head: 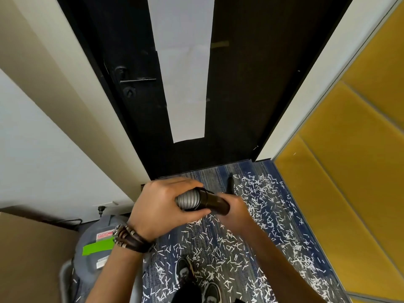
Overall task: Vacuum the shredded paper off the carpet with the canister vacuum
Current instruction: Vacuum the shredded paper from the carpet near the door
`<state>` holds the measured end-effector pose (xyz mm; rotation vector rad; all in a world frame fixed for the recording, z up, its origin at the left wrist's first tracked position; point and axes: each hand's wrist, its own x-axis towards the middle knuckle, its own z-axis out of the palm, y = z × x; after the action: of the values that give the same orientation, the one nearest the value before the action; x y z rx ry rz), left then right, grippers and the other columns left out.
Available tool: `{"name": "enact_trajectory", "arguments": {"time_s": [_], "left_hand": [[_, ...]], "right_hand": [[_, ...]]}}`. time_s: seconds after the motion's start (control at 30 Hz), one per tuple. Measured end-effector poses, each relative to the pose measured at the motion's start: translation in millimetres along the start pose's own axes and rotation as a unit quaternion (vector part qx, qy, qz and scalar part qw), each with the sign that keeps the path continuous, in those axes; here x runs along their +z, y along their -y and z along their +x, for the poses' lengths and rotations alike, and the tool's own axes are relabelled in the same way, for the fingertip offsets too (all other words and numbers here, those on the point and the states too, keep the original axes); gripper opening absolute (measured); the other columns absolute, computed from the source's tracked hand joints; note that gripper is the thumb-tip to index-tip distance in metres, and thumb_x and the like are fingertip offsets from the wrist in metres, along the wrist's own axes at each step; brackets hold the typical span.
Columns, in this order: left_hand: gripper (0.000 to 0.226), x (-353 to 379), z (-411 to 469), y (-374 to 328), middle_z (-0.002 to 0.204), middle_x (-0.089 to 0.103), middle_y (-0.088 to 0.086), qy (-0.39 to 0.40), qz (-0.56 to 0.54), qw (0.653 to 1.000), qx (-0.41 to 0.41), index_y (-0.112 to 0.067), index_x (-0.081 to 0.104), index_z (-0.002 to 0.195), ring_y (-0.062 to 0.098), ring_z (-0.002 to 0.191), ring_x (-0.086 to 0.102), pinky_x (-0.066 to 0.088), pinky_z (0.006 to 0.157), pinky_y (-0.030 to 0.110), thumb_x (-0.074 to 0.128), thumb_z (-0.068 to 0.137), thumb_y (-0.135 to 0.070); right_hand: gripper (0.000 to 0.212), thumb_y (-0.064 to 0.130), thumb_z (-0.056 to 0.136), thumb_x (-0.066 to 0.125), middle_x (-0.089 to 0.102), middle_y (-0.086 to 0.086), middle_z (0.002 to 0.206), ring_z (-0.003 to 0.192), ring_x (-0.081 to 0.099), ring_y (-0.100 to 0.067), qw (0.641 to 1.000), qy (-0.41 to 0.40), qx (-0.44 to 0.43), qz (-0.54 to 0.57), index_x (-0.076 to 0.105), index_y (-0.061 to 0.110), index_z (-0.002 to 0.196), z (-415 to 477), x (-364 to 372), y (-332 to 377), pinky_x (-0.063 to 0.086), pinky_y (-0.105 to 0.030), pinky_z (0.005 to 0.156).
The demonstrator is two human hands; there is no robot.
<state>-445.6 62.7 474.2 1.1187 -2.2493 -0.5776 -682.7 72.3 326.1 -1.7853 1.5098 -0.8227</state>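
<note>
Shredded paper (258,189) lies scattered on the carpet (209,171) across the lower centre and right of the frame. The canister vacuum (96,248) stands at lower left, beside a box (32,259). Mid-frame, below the door (240,84), the left grip (159,206) and right grip (235,207) hold the hose (188,201).

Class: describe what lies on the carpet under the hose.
Scattered shredded paper on the blue carpet. The left hand, right hand and hose cover the patch directly beneath them.
</note>
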Motion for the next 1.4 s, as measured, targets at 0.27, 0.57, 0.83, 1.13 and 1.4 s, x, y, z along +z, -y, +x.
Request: {"name": "enact_trajectory", "arguments": {"time_s": [0.27,0.57,0.83,1.13,1.4], "left_hand": [[0.043,-4.6,19.6,40.0,0.107,0.073,-0.025,0.013,-0.021,1.0,0.004,-0.037,0.076,0.113,-0.009,0.099,0.067,0.055,0.088,0.017,0.087,0.076,-0.057],[0.045,-7.4,36.6,43.8,0.107,0.073,-0.023,-0.007,-0.024,1.0,0.002,-0.036,0.075,0.116,-0.007,0.096,0.068,0.059,0.088,0.021,0.078,0.079,-0.062],[0.043,23.3,28.3,14.9,0.105,0.072,-0.025,0.015,-0.017,1.0,-0.009,-0.039,0.075,0.111,-0.009,0.097,0.066,0.055,0.086,0.017,0.089,0.074,-0.055],[0.042,63.4,30.3,-57.7,0.105,0.072,-0.025,-0.032,-0.001,0.999,-0.025,-0.037,0.075,0.114,-0.008,0.096,0.068,0.058,0.086,0.019,0.083,0.079,-0.059],[0.041,98.4,27.5,-101.2,0.101,0.071,-0.026,-0.023,0.023,0.999,-0.039,-0.037,0.075,0.111,-0.01,0.093,0.066,0.055,0.084,0.014,0.087,0.075,-0.054]], "right_hand": [[0.022,0.003,0.078,0.078,0.073,0.001,0.082,0.075,0.067,-0.01,0.998,0.026,0.049,-0.008,0.074,0.016,0.096,29.5,14.0,-1.8,0.055,-0.034,0.071],[0.024,0.003,0.081,0.08,0.072,0.005,0.087,0.079,0.066,-0.002,0.998,0.035,0.044,-0.021,0.072,0.015,0.1,51.2,-1.2,-3.6,0.053,-0.016,0.074],[0.017,0.01,0.084,0.077,0.071,0.003,0.087,0.079,0.067,-0.004,0.994,0.084,0.06,-0.019,0.072,0.016,0.1,19.5,-15.3,-29.2,0.049,-0.014,0.074],[0.025,0.006,0.085,0.076,0.068,0.01,0.082,0.074,0.066,0.0,0.996,0.08,0.034,-0.008,0.069,0.026,0.098,-16.8,-82.2,-48.9,0.048,-0.012,0.067],[0.02,0.009,0.086,0.076,0.068,0.011,0.079,0.072,0.065,0.001,0.993,0.116,0.014,-0.019,0.07,0.025,0.095,-40.8,-109.3,-74.2,0.044,-0.011,0.064]]}}
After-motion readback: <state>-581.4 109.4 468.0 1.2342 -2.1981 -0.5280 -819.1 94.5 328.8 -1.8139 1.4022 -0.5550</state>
